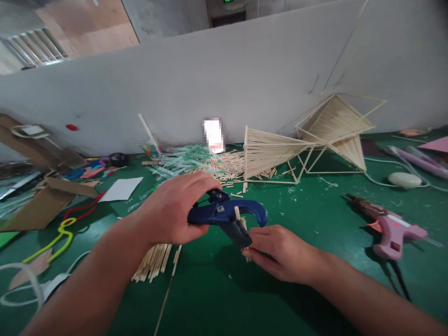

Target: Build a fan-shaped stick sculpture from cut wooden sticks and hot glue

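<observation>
Wrapped round the handles of a blue pipe cutter (pixel 229 212) is my left hand (pixel 187 205), closed. The cutter's hooked jaw points right, and a few thin wooden sticks (pixel 237 213) stand in its mouth beside the dark blade. My right hand (pixel 271 247) pinches these sticks just right of the blade; its fingertips partly hide them. Below my left hand, a row of longer wooden sticks (pixel 154 263) lies on the green table (pixel 210 298), partly covered by my wrist.
A frame model of wooden sticks (pixel 276 151) stands at the back right. Many short stick pieces (pixel 231 163) are heaped behind the cutter. A pink glue gun (pixel 392 228) lies at right, cardboard (pixel 49 203) and yellow wire (pixel 65 238) at left. A white partition (pixel 175 88) closes the back.
</observation>
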Tool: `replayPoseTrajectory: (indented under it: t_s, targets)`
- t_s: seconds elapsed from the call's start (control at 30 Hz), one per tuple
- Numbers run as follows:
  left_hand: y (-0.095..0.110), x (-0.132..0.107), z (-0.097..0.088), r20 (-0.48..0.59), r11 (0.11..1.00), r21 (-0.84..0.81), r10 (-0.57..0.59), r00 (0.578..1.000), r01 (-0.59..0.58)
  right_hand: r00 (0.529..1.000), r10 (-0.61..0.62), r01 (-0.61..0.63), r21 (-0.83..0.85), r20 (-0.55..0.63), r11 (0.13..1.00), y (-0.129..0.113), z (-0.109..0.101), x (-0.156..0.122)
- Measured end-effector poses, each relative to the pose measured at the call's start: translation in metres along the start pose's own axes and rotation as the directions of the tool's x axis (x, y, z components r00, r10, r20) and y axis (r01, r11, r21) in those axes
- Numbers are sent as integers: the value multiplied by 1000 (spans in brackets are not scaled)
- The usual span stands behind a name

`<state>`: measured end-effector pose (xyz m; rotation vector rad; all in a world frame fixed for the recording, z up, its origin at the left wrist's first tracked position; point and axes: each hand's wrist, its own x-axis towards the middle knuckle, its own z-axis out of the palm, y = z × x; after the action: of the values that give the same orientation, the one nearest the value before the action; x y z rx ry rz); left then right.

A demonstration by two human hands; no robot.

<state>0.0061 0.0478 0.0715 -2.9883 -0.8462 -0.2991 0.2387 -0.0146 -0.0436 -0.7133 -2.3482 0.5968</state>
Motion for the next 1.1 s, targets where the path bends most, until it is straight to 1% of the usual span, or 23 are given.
replayPoseTrajectory:
  t_s: [0.1, 0.2, 0.27, 0.37, 0.47, 0.6, 0.77, 0.97, 1.1]
  targets:
    - [7, -2, -3, 8, 999, 31, -44, 999, 44, 1000, 5, -5, -8, -1, 1000, 0, 1, -1]
    - [19, -8, -4, -4, 987, 73, -145, 989, 145, 1000, 15, -15, -19, -7, 1000, 1, 3, -3]
    - [29, -13, -5, -22, 969, 97, -225, 974, 226, 1000, 18, -19, -32, -15, 999, 2, 4, -3]
    - [44, -19, -5, -32, 930, 135, -341, 939, 342, 1000, 18, -19, -53, -25, 998, 2, 5, -3]
    - [57, -24, -5, -30, 893, 183, -414, 910, 412, 999, 19, -21, -68, -36, 997, 0, 6, -2]
    - [69, -28, -5, -67, 861, 234, -450, 891, 452, 998, 30, -35, -83, -57, 996, -2, 7, -2]
    - [74, -33, -6, -121, 844, 250, -459, 880, 474, 998, 42, -46, -83, -55, 995, -1, 9, -3]
    - [79, -32, -7, -123, 797, 287, -520, 845, 532, 997, 77, -78, -55, -23, 995, -2, 11, -5]
    - [85, -31, -11, -141, 764, 336, -538, 831, 551, 996, 86, -86, -34, -14, 996, -3, 12, -4]
